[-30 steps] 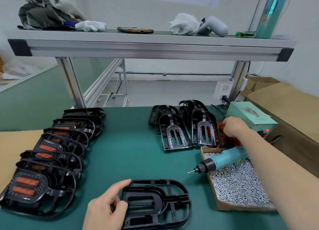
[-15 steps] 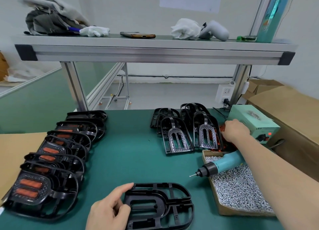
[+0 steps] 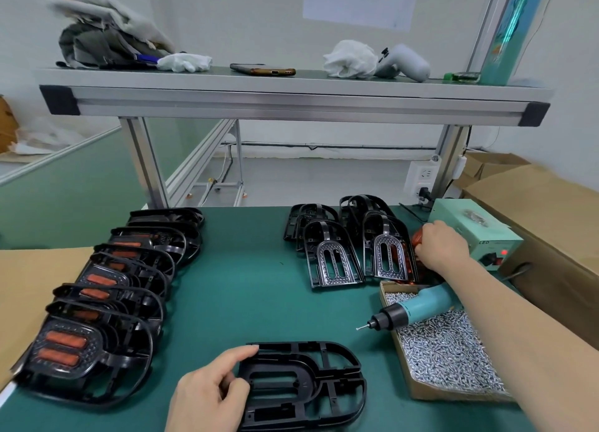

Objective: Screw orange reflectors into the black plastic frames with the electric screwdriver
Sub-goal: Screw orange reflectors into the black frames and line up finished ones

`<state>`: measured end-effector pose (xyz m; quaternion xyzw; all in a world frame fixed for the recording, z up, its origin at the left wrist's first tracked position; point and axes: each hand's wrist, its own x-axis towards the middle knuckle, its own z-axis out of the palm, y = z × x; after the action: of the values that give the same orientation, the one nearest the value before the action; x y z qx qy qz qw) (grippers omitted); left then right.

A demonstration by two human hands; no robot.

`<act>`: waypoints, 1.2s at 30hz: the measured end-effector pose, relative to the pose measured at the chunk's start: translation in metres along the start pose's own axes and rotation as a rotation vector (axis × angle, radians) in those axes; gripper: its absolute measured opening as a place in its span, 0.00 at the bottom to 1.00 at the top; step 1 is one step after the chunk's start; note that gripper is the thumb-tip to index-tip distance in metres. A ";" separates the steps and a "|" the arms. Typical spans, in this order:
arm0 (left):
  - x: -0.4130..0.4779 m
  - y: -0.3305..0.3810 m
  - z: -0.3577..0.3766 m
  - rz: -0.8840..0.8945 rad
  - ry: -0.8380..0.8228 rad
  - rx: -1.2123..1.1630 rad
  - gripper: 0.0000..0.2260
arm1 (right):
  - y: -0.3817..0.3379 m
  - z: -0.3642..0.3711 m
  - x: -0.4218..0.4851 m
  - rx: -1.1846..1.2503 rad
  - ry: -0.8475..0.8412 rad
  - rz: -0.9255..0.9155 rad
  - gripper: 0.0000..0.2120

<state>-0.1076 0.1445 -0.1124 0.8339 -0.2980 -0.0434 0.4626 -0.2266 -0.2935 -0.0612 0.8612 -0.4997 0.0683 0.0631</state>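
**Frame held, reflectors reached**

On the green worktop [image 3: 259,285] lies one black frame [image 3: 324,383]; the left hand [image 3: 207,396] holds its left end. The screwdriver [image 3: 418,308] rests on the screw box [image 3: 453,396]. The right hand [image 3: 440,247] curls over the orange reflectors [image 3: 417,237]; its grip cannot be told.

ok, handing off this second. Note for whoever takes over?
Left hand holds the bare frame flat on the mat.
Right hand is curled at the orange reflectors beside the power box; whether it has one, cannot tell.
Electric screwdriver lies unheld across the screw box.
Done: finished frames, row at left.
Left: seat a reflector, screw it; then the stacked frames at the back.
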 end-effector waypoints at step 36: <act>-0.002 -0.004 -0.001 0.066 0.063 -0.401 0.05 | -0.144 -0.034 -0.242 0.784 0.165 -0.988 0.03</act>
<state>-0.1069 0.1475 -0.1158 0.7160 -0.2958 -0.0604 0.6295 -0.2224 -0.0107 -0.0778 0.9413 0.0252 0.2749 -0.1945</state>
